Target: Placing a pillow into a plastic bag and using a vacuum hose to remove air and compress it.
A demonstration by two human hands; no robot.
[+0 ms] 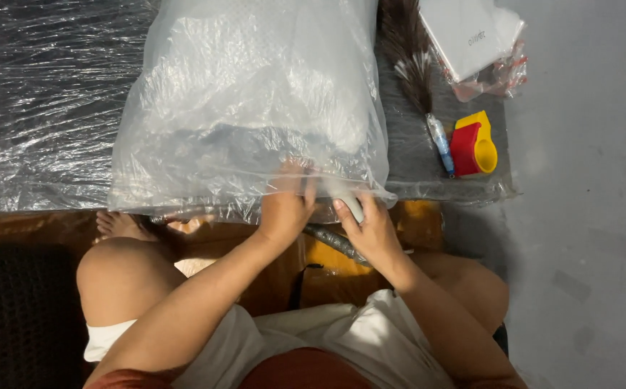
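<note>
Pinching near edge of clear plastic bag (248, 108), left hand (285, 209) fingers closed on film. Right hand (370, 229) curled around small pale object at same edge, kind unclear. Bag bulky, lying on desk (46, 108) wrapped in clear film. Right of bag: dark feathered brush (413, 65), red-yellow tape dispenser (475, 144), white box (467, 32). Bare knees below, grey floor (586, 216) at right.
</note>
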